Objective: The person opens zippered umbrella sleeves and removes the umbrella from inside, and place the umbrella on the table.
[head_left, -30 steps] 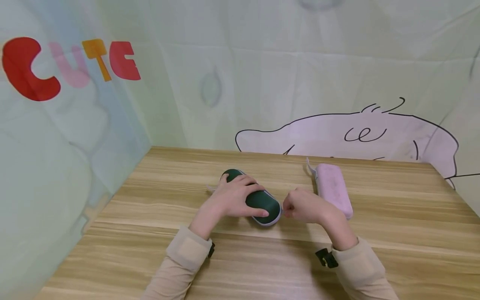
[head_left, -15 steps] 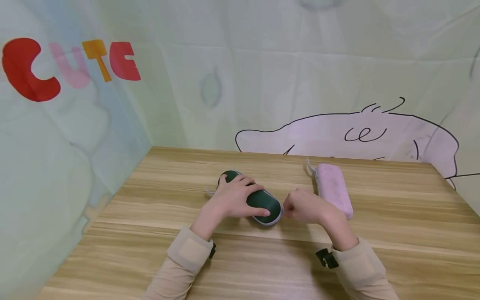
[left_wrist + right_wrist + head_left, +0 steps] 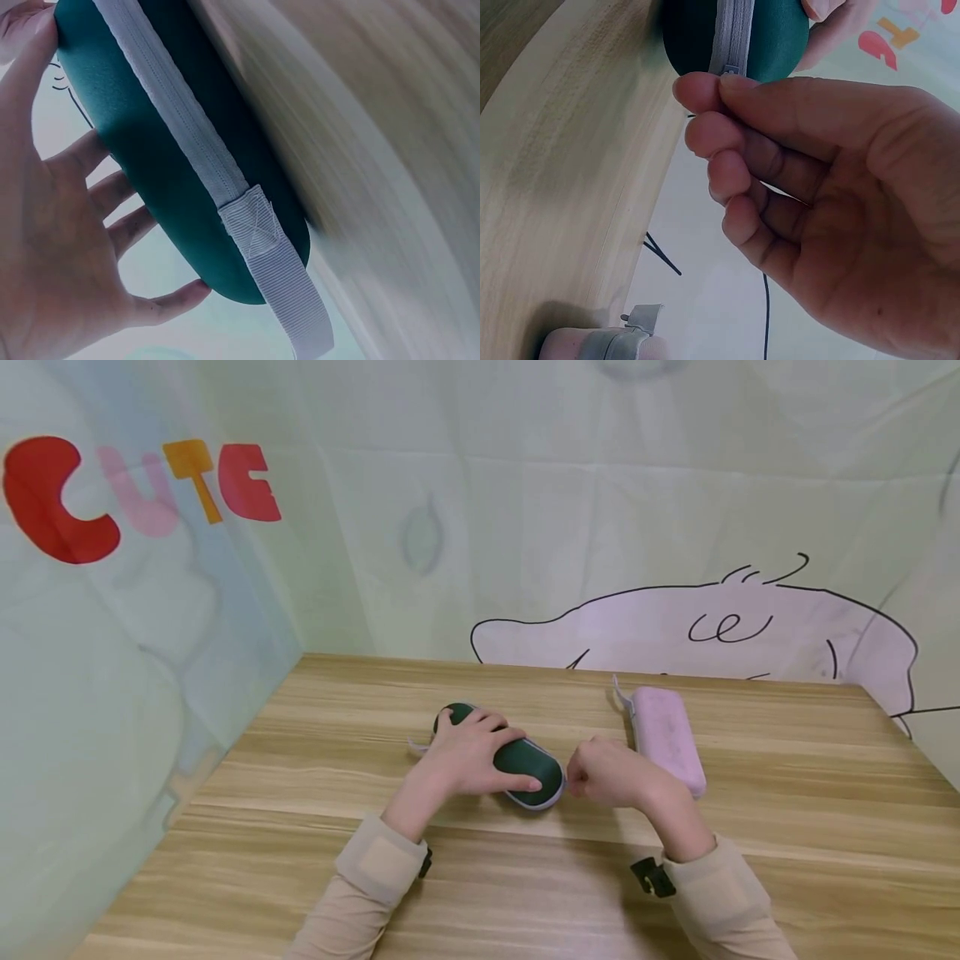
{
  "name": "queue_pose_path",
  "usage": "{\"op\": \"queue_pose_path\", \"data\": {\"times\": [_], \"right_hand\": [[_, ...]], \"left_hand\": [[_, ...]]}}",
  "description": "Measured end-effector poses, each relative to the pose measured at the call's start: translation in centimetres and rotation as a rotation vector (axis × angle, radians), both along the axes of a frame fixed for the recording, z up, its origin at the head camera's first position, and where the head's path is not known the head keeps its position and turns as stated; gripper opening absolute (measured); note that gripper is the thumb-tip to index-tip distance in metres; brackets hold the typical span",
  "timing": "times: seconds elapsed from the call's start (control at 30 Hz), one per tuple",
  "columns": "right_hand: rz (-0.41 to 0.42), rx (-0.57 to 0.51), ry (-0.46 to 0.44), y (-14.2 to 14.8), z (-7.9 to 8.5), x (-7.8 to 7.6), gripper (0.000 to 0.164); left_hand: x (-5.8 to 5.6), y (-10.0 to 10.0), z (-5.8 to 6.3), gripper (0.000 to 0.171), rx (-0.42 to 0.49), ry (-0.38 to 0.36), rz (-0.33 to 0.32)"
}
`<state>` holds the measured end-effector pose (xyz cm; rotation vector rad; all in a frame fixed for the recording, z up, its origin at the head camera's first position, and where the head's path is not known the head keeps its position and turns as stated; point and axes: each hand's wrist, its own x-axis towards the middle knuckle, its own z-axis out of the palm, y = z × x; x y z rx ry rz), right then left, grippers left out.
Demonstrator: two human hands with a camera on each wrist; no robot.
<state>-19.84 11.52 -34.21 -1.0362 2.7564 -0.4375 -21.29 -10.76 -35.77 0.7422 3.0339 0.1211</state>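
Note:
A dark green zipped case (image 3: 528, 768) with rounded ends lies slantwise on the table. My left hand (image 3: 467, 758) rests on its top with fingers spread, the thumb toward the right end. In the left wrist view, those fingertips press on the green shell, and a pale grey zipper (image 3: 176, 105) runs along the side to a fabric loop (image 3: 291, 300). At the case's right end, my right hand (image 3: 611, 772) pinches the zipper pull (image 3: 730, 70) between thumb and index finger, hiding most of it. Its other fingers are curled. The zipper looks closed where it shows.
A pink zipped case (image 3: 667, 735) with a strap (image 3: 621, 693) lies just behind and right of my right hand. The wooden table (image 3: 510, 893) ends at a printed cloth backdrop (image 3: 525, 527) at the back and left.
The green case's left end has shifted very slightly to the left and nearer under my left hand. My right hand stays in nearly the same place.

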Motion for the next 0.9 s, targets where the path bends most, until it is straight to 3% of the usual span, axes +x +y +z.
{"op": "queue_pose_path", "data": {"times": [0.53,0.9], "right_hand": [[-0.065,0.03,-0.018,-0.22,-0.09,0.04,0.016],[-0.02,0.021,0.027,-0.24,0.02,0.07,0.017]], "left_hand": [[-0.02,0.21,-0.2,0.084,-0.015,0.01,0.022],[-0.13,0.39,-0.32,0.085,-0.039,0.01,0.031]]}}
